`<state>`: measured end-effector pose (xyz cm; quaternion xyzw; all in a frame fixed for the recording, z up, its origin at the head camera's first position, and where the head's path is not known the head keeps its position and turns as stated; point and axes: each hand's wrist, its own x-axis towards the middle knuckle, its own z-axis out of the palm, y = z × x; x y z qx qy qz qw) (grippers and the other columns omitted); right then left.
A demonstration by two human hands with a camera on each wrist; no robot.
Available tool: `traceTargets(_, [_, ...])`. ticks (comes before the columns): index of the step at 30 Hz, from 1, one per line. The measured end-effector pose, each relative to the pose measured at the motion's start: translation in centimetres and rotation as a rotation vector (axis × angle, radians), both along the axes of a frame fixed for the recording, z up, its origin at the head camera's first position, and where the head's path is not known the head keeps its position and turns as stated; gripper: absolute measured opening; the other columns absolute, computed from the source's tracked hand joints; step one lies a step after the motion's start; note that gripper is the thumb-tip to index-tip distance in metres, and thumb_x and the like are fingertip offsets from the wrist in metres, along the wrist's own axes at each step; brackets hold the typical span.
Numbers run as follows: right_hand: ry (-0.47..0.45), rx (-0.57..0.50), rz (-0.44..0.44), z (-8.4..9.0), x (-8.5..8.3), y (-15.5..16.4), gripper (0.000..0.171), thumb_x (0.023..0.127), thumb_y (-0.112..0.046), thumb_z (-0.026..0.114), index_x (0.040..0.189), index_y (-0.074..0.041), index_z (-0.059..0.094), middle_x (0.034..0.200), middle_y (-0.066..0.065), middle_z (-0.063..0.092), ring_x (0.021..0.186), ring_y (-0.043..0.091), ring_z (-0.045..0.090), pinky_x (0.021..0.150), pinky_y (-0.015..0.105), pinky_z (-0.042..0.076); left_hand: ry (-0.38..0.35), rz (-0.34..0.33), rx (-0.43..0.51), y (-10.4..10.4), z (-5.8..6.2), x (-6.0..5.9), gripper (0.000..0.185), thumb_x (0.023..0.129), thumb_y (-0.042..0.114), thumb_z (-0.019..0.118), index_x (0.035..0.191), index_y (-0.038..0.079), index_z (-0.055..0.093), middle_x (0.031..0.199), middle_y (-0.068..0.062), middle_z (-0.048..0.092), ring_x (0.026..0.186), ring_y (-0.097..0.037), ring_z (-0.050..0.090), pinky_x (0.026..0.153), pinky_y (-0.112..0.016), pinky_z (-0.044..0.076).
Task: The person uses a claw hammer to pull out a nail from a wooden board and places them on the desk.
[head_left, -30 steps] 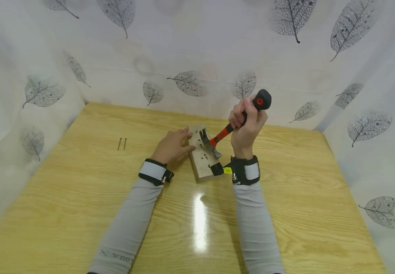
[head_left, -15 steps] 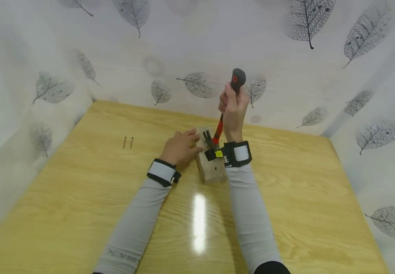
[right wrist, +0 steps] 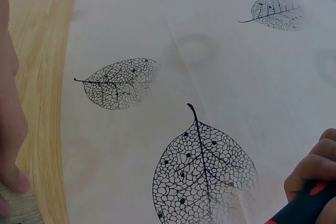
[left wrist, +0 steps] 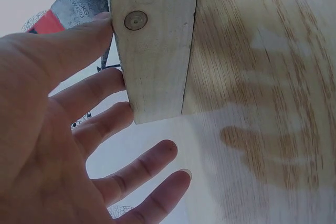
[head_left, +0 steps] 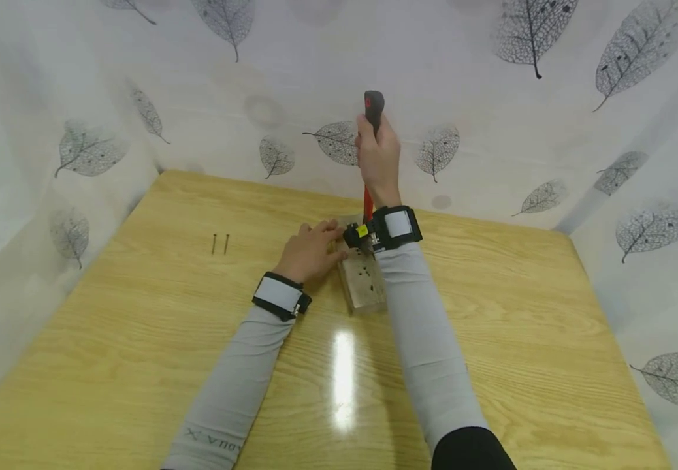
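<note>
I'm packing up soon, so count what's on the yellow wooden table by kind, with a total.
Red-and-black handled hammer: 1
Pale wooden block with holes: 1
Loose dark nails: 2
Total: 4

Hammer [head_left: 370, 156] handle now levered upright.
</note>
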<state>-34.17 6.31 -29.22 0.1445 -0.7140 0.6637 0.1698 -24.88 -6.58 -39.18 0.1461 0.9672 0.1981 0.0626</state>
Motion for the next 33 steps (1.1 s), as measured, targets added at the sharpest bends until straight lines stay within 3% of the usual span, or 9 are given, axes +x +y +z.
traceTargets(7, [-0.079, 0.128, -0.044, 0.6, -1.7, -1.4, 0.027, 0.108, -0.027, 0.045, 0.102, -0.003, 0.055, 0.071, 0.000, 0.047, 0.058, 0.013, 0.039, 0.054, 0.027, 0.030, 0.030, 0.000, 0.035, -0.6, -0.7, -0.5, 0.052, 0.100, 0.048, 0.061, 0.145, 0.022, 0.058, 0.163, 0.000, 0.037, 0.123, -0.040, 0.050, 0.090, -0.053, 0.054])
traceTargets(9, [-0.088, 0.173, -0.059, 0.0, -2.9, -1.9, 0.029, 0.108, -0.031, 0.045, 0.103, -0.004, 0.055, 0.072, -0.001, 0.048, 0.060, 0.013, 0.041, 0.055, 0.026, 0.031, 0.030, 0.006, 0.048, -0.8, -0.8, -0.6, 0.052, 0.099, 0.047, 0.062, 0.145, 0.022, 0.058, 0.163, 0.000, 0.037, 0.124, -0.040, 0.050, 0.092, -0.054, 0.053])
traceTargets(14, [-0.132, 0.233, -0.079, -0.6, -3.8, -2.5, 0.026, 0.107, -0.035, 0.047, 0.098, -0.012, 0.055, 0.070, -0.002, 0.044, 0.059, 0.011, 0.037, 0.054, 0.025, 0.027, 0.013, 0.002, 0.063, -0.6, -0.6, -0.3, 0.054, 0.100, 0.046, 0.062, 0.144, 0.017, 0.058, 0.159, -0.005, 0.043, 0.129, -0.041, 0.048, 0.097, -0.056, 0.052])
traceTargets(26, [-0.095, 0.211, -0.154, -0.8, -4.1, -1.5, 0.027, 0.108, -0.035, 0.045, 0.092, -0.014, 0.052, 0.071, -0.002, 0.049, 0.059, 0.012, 0.041, 0.055, 0.026, 0.029, 0.018, -0.015, 0.067, -0.2, -1.1, -0.7, 0.052, 0.099, 0.044, 0.064, 0.143, 0.017, 0.060, 0.156, -0.004, 0.045, 0.125, -0.037, 0.051, 0.094, -0.052, 0.054])
traceTargets(33, [-0.041, 0.144, -0.130, -0.7, -4.2, -1.6, 0.027, 0.107, -0.034, 0.048, 0.096, -0.011, 0.056, 0.074, 0.001, 0.051, 0.061, 0.013, 0.042, 0.057, 0.026, 0.031, 0.012, -0.018, 0.067, -0.2, -1.2, -0.7, 0.053, 0.098, 0.045, 0.064, 0.144, 0.018, 0.059, 0.155, -0.004, 0.046, 0.126, -0.038, 0.051, 0.094, -0.053, 0.054])
